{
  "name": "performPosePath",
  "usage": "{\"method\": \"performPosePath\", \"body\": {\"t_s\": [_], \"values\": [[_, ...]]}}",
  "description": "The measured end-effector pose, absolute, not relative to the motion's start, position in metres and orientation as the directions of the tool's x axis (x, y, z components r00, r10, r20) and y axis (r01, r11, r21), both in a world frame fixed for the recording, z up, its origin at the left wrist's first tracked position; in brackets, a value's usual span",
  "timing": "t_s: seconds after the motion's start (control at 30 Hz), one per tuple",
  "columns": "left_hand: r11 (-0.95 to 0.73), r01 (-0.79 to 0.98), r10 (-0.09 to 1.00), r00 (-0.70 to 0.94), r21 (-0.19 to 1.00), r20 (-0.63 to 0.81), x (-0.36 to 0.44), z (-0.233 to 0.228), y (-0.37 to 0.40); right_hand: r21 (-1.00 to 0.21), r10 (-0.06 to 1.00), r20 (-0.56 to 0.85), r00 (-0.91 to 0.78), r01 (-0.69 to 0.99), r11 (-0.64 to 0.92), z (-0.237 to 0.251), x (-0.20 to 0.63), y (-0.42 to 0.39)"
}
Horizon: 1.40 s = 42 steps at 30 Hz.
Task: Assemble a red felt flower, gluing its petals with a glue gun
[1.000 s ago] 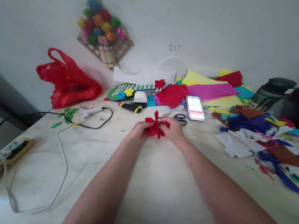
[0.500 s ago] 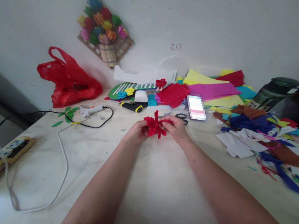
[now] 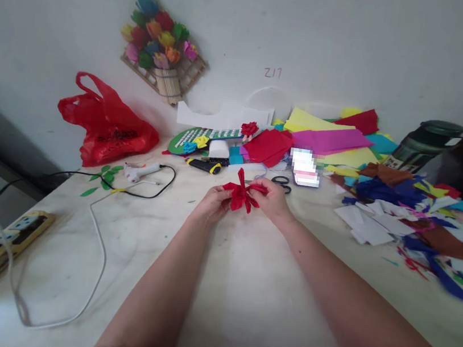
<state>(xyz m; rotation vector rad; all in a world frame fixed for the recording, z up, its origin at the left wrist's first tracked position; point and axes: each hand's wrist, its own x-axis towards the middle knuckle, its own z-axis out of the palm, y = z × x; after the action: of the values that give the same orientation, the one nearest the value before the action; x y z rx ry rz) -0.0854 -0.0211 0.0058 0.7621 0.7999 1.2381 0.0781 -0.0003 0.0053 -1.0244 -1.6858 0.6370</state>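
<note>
A red paper flower (image 3: 239,196) with several narrow folded petals is held between my two hands over the middle of the table. My left hand (image 3: 215,201) pinches its left side, thumb toward the flower's middle. On the other side, the fingers of my right hand (image 3: 274,200) are closed on a petal at the upper right. Just behind the right hand lies a pair of scissors (image 3: 284,184), its dark handles showing and its blades mostly hidden. The undersides of the flower and several fingertips cannot be seen.
A box cutter (image 3: 203,165) and a phone (image 3: 305,166) lie behind the hands. Paper scraps (image 3: 416,211) pile up at right, near a dark flask (image 3: 425,146). At left are a glue gun (image 3: 141,172), its cable, a red bag (image 3: 108,127) and a power strip (image 3: 0,256).
The red flower has turned and tilted slightly between the fingers. Both hands keep their grip in almost the same place.
</note>
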Motion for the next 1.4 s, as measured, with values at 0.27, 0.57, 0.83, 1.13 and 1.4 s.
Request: {"method": "performPosePath", "body": {"t_s": [0.27, 0.57, 0.83, 1.13, 1.4], "values": [[0.028, -0.355, 0.994, -0.086, 0.934, -0.062, -0.074, 0.003, -0.019, -0.6, 0.771, 0.637, -0.005, 0.624, 0.5, 0.028, 0.079, -0.019], [-0.127, -0.012, 0.977, -0.175, 0.992, 0.123, -0.066, -0.006, -0.014, -0.792, 0.979, 0.122, -0.16, 0.579, 0.194, 0.03, 0.067, -0.011], [-0.134, -0.007, 0.98, -0.15, 0.991, 0.131, -0.064, -0.001, -0.018, -0.849, 0.98, 0.116, -0.164, 0.495, 0.183, 0.019, 0.069, -0.001], [-0.053, -0.182, 0.993, -0.115, 0.982, 0.032, -0.065, 0.009, -0.023, -0.955, 0.949, 0.16, -0.272, 0.201, 0.219, 0.021, 0.073, -0.005], [-0.038, -0.253, 0.999, -0.019, 0.967, 0.035, -0.064, 0.003, -0.021, -0.906, 0.95, 0.206, -0.235, 0.321, 0.276, 0.02, 0.07, -0.006]]}}
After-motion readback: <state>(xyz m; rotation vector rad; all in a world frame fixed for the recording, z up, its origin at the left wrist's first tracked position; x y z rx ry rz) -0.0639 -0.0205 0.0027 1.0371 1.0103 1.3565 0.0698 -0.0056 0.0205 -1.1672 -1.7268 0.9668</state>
